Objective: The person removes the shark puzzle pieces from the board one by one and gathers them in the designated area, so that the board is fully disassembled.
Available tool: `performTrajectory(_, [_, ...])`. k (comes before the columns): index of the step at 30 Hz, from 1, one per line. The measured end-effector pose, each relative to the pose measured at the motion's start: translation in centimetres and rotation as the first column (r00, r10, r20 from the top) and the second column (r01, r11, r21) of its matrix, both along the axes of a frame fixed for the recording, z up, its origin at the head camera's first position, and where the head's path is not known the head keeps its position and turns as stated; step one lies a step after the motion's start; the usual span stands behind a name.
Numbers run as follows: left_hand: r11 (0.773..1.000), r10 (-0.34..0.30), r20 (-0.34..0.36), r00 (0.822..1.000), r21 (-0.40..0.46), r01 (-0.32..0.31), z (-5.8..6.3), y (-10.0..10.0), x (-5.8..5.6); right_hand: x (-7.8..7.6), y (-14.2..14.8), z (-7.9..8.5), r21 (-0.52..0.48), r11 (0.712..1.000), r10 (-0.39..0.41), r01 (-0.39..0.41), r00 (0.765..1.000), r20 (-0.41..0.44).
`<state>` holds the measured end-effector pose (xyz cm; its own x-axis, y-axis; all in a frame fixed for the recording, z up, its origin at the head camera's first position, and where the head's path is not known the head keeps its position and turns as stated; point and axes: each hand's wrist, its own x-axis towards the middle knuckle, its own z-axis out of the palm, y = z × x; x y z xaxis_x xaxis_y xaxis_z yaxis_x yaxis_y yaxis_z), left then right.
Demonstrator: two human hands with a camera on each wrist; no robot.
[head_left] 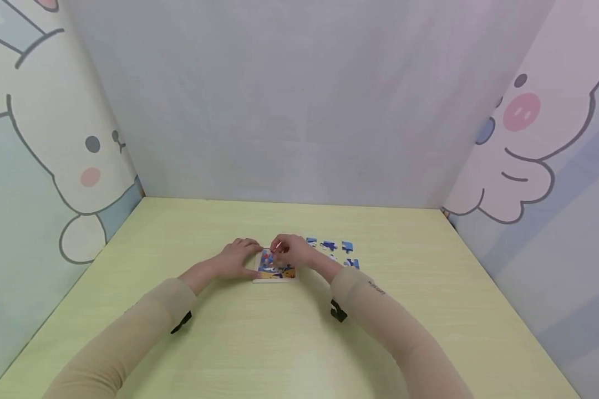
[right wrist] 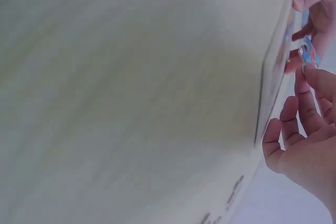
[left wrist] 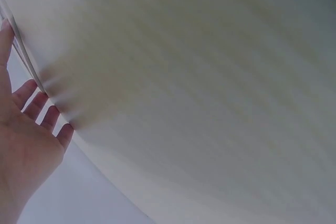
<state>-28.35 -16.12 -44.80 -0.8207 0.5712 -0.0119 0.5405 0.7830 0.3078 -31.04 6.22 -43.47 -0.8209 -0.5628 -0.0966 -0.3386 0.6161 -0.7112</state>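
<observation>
The left hand (head_left: 235, 260) rests its spread fingers against the puzzle tray (head_left: 274, 280) – likely steadying it – while the right hand (head_left: 290, 249) pinches a piece (right wrist: 307, 51) over it, loose pieces (head_left: 329, 245) lying handily rightward on the surface (head_left: 259, 338).

The beige-sleeved left arm (head_left: 145, 316) comes from the lower left of the frame, the beige-sleeved right arm (head_left: 386, 318) from the lower right. Near the centre, the bare left hand (head_left: 235, 260) spreads its thumb from its fingers; the bare right hand (head_left: 292, 250) makes a pinch.
</observation>
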Motion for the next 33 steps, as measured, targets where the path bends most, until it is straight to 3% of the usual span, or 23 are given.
performTrajectory(15, [1.000, -0.007, 0.007, 1.000, -0.009, 0.007, 0.5, 0.0, 0.1, -0.2, 4.4, 2.8, 0.065, 0.996, 0.057, -0.054, 0.997, -0.047])
performTrajectory(24, [1.000, -0.019, 0.011, 1.000, -0.008, 0.019, 0.3, -0.2, -0.1, -0.4, 7.1, 2.9, 0.114, 0.991, 0.077, -0.071, 0.996, -0.051])
performTrajectory(33, [1.000, -0.005, 0.023, 1.000, -0.001, 0.005, 0.3, -0.1, -0.1, -1.1, 9.2, 1.9, 0.202, 0.977, 0.081, -0.066, 0.995, -0.066])
